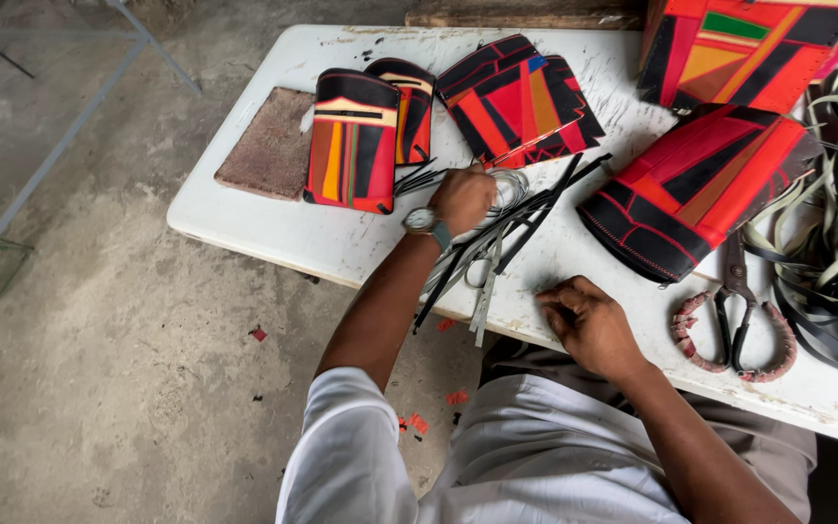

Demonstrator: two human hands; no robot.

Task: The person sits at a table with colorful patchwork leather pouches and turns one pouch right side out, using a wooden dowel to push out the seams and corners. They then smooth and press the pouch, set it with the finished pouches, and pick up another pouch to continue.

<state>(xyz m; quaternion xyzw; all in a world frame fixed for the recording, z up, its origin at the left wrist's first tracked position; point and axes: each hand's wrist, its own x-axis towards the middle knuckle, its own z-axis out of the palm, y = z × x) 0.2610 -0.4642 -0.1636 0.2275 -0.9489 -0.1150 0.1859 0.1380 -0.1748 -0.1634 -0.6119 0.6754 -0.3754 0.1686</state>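
Black leather strips [526, 209] are grasped by the left hand [462, 197] beside a red-and-black pouch [353, 141]; the right hand [589, 320] is clenched, empty

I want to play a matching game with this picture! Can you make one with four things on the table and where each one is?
Things:
1. scissors
2. brown pad
3. left hand
4. right hand

Places:
A. at the table's left end
B. a fist at the table's near edge
C. on the bundle of thin strips
D. flat, below the large red and black patchwork piece

Pairs: 1-D, 2-A, 3-C, 4-B
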